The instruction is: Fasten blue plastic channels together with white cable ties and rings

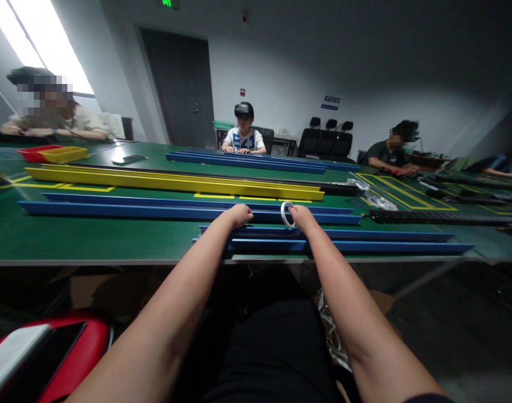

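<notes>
My right hand (301,218) is closed on a white ring-shaped roll (285,214), which looks like tape and stands upright at the fingertips. To its left, my left hand (240,215) is curled with its fingers together; what they hold, if anything, is too small to name. Both hands are over a long blue channel (125,210) that runs across the table. Nearer the front edge lies another pair of blue rails (357,245), partly under my forearms. Behind the hands stretches a long yellow channel (176,182).
The green table (113,240) also bears red (35,154) and yellow trays (65,154), more blue rails (247,161) at the back, clear plastic wrap (377,198) and black strips (441,217) at right. Several people sit around it. A red seat (83,341) is at lower left.
</notes>
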A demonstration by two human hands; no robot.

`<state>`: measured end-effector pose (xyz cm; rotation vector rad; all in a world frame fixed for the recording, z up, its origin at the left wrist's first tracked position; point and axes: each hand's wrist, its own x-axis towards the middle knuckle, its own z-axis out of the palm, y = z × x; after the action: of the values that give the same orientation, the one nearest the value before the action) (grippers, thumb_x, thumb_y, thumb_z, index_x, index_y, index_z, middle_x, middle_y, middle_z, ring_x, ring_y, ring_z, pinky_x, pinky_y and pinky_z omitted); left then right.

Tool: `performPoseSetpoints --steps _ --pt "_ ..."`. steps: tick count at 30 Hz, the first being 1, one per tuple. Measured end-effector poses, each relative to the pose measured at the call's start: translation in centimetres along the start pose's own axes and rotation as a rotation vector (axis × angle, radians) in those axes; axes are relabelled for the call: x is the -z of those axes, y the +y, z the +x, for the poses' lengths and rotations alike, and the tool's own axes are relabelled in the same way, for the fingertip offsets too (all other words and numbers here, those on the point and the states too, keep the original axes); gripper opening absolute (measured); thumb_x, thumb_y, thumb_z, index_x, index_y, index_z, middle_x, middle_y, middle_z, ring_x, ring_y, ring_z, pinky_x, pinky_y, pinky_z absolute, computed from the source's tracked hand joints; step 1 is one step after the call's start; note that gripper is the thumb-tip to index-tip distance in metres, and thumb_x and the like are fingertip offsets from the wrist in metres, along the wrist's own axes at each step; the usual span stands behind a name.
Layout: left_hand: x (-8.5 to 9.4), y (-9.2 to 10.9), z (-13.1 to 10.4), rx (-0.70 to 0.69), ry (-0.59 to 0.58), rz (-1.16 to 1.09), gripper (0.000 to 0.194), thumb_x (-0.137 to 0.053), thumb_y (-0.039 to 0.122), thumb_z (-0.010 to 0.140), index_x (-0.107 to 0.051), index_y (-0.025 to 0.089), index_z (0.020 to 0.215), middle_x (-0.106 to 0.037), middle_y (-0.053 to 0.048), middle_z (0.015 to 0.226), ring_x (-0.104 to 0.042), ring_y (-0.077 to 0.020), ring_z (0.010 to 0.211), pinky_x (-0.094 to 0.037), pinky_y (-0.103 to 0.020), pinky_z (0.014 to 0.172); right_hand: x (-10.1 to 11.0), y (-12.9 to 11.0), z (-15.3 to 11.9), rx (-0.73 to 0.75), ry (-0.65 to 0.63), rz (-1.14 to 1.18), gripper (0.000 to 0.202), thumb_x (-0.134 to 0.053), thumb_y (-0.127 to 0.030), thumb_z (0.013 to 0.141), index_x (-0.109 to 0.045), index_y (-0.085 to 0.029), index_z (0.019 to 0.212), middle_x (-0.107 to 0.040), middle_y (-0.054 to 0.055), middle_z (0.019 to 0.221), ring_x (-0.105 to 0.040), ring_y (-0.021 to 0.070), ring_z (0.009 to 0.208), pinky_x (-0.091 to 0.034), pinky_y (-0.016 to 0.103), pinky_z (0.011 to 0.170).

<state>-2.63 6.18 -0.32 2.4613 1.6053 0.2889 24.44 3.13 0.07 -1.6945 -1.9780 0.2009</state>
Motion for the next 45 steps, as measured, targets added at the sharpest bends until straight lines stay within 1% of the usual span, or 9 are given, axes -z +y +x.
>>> performPoseSetpoints --steps 14,21,29,32,34,36,39,41,45 --pt "0.2 0.4 -0.3 -0.017 0.014 0.068 0.036 -0.044 0.035 0.081 -0.074 0.017 0.078 -0.072 -0.011 0.079 -0.065 -0.0214 0.075 -0.045 -0.027 0.071 -0.2 -0.1 -0.1 -0.011 -0.01 -0.064 0.042 -0.036 -0.036 0.091 -0.07 -0.014 0.08 -0.069 0.008 0.079 -0.056 0.0171 0.071 -0.033 0.024 0.062" --pt "0.5 0.9 -0.7 -0.014 0.032 0.085 0.037 -0.043 0.038 0.082 -0.074 0.018 0.077 -0.072 -0.011 0.078 -0.065 -0.0213 0.075 -0.045 -0.027 0.069 -0.1 -0.3 -0.3 -0.013 -0.013 -0.105 0.04 -0.037 -0.037 0.091 -0.071 -0.016 0.087 -0.071 0.009 0.089 -0.059 0.0185 0.08 -0.036 0.024 0.068" --pt "1.3 1.4 -2.7 -0.018 0.165 0.091 0.041 -0.037 0.044 0.089 -0.07 0.021 0.084 -0.072 -0.009 0.084 -0.064 -0.02 0.079 -0.042 -0.026 0.067 -0.1 -0.4 -0.9 -0.05 0.035 -0.131 0.041 -0.035 -0.041 0.093 -0.069 -0.019 0.091 -0.07 0.009 0.093 -0.059 0.0182 0.082 -0.034 0.024 0.066" --pt "1.8 1.6 -3.5 -0.047 0.24 0.068 0.04 -0.038 0.046 0.089 -0.068 0.021 0.086 -0.071 -0.008 0.084 -0.063 -0.0196 0.078 -0.041 -0.027 0.066 -0.1 -0.7 -1.4 -0.042 0.058 -0.135 0.04 -0.035 -0.045 0.093 -0.067 -0.02 0.089 -0.069 0.008 0.087 -0.057 0.0178 0.077 -0.03 0.025 0.062" --pt "2.2 1.8 -3.8 -0.073 0.278 0.018 0.036 -0.041 0.046 0.089 -0.067 0.02 0.086 -0.07 -0.008 0.082 -0.062 -0.0191 0.075 -0.04 -0.027 0.065 0.1 -1.1 -1.7 -0.014 0.075 -0.141 0.039 -0.037 -0.047 0.093 -0.065 -0.021 0.086 -0.067 0.005 0.079 -0.055 0.0171 0.072 -0.028 0.025 0.06" --pt "2.4 1.9 -4.0 -0.099 0.281 -0.056 0.033 -0.045 0.045 0.087 -0.066 0.02 0.088 -0.069 -0.007 0.082 -0.061 -0.0186 0.074 -0.04 -0.027 0.065 0.4 -1.6 -2.0 0.046 0.112 -0.143 0.037 -0.038 -0.047 0.094 -0.063 -0.021 0.084 -0.063 0.004 0.076 -0.052 0.0164 0.069 -0.028 0.025 0.06" --pt "2.3 1.8 -4.5 -0.128 0.262 -0.213 0.033 -0.048 0.045 0.087 -0.066 0.019 0.095 -0.069 -0.005 0.083 -0.06 -0.0171 0.073 -0.042 -0.026 0.066 1.3 -2.6 -2.6 0.196 0.205 -0.14 0.033 -0.04 -0.041 0.094 -0.061 -0.02 0.079 -0.06 0.004 0.08 -0.051 0.0161 0.076 -0.03 0.024 0.064" --pt "1.8 1.7 -5.1 -0.144 0.249 -0.333 0.037 -0.046 0.047 0.088 -0.066 0.019 0.1 -0.069 -0.003 0.083 -0.061 -0.0163 0.073 -0.044 -0.026 0.067 1.8 -3.4 -3.0 0.304 0.232 -0.137 0.032 -0.042 -0.04 0.095 -0.059 -0.02 0.077 -0.059 0.005 0.085 -0.051 0.016 0.08 -0.032 0.024 0.067" --pt "0.9 2.1 -6.7 -0.177 0.236 -0.561 0.043 -0.042 0.05 0.091 -0.064 0.02 0.112 -0.071 -0.003 0.091 -0.064 -0.0163 0.083 -0.047 -0.026 0.076 2.3 -4.9 -4.2 0.464 0.125 -0.16 0.031 -0.045 -0.042 0.095 -0.059 -0.02 0.079 -0.056 0.003 0.083 -0.048 0.0139 0.074 -0.03 0.023 0.064"
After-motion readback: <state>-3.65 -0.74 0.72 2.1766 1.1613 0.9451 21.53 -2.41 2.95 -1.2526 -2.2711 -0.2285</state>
